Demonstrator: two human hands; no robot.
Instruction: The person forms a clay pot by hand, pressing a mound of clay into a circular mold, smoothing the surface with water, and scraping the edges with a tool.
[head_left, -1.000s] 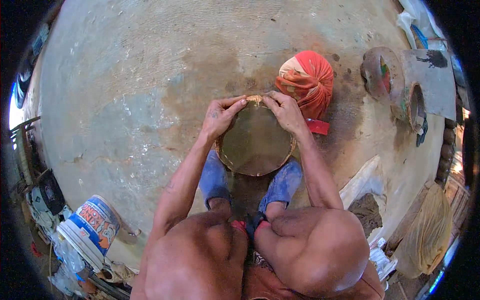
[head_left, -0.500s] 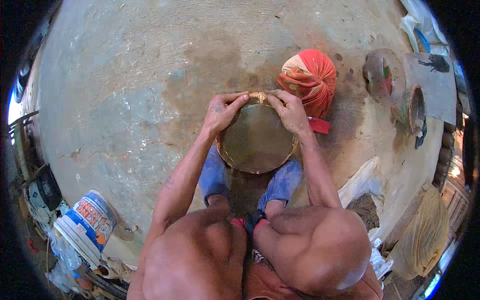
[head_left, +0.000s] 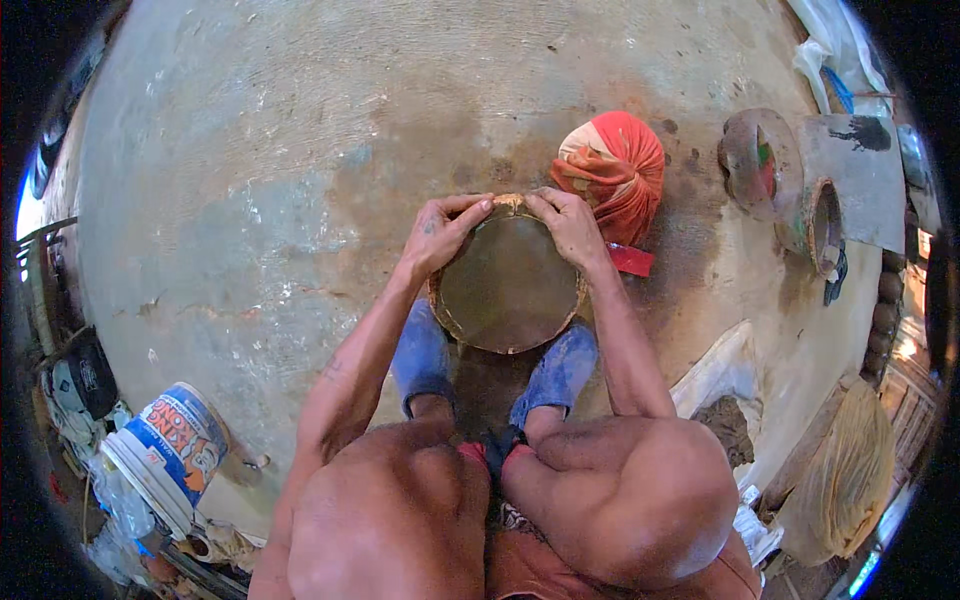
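Note:
In front of my feet is a round, clay-crusted ring (head_left: 510,350) with a narrow brown rim and a smooth greenish-brown middle. I cannot tell whether that middle is a base or the floor. My left hand (head_left: 440,232) pinches the far rim from the left, thumb and fingers closed on it. From the right, my right hand (head_left: 568,228) grips the same rim, its fingertips a short gap from the left's. Lighter, rough clay shows on the rim between them. Just beyond my right hand sits a knotted red-orange cloth bundle (head_left: 622,175), with a small red block (head_left: 630,261) beside it.
Blue-covered feet (head_left: 420,350) flank the ring's near side. At the left stands a white and blue bucket (head_left: 178,440). A flat grey board (head_left: 855,180), a brown round piece (head_left: 755,160) and a short open ring (head_left: 825,225) lie far right; a white sack (head_left: 725,365) holds dark clay nearer.
Both hands stay on the far rim. My right fingertips have come slightly closer to the left ones. The whole view has shifted a little.

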